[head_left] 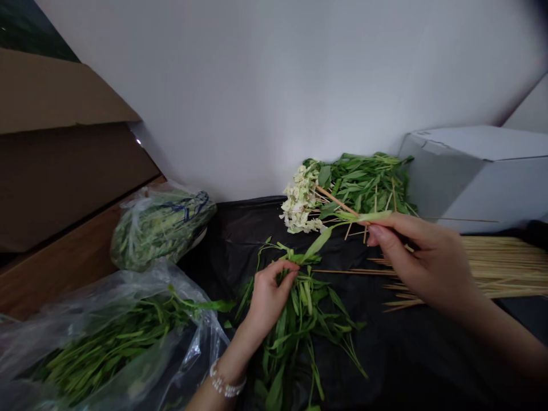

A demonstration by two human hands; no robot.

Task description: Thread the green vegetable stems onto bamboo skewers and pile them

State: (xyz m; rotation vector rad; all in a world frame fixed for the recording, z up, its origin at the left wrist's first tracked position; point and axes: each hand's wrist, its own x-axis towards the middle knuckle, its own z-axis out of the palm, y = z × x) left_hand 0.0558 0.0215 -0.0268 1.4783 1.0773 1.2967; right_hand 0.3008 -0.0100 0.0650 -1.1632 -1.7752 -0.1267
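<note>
At the lower left, noted an open clear bag (194,342) of leafy greens, mouth spread, presumably for easy reach. Beside it on black sheeting (385,354), found a loose heap of greens (280,337) under the left hand (272,291); observed thumb and forefinger drawn close at the top, not possible to tell whether gripping a leaf. Above, recorded the right hand (432,257) pinching a folded green stalk (374,217) against a wooden stick (336,200), probably to keep both steady. Farther back, logged skewered greens (363,182) and pale skewered pieces (299,197), apparently stacked clear of the hands.
</note>
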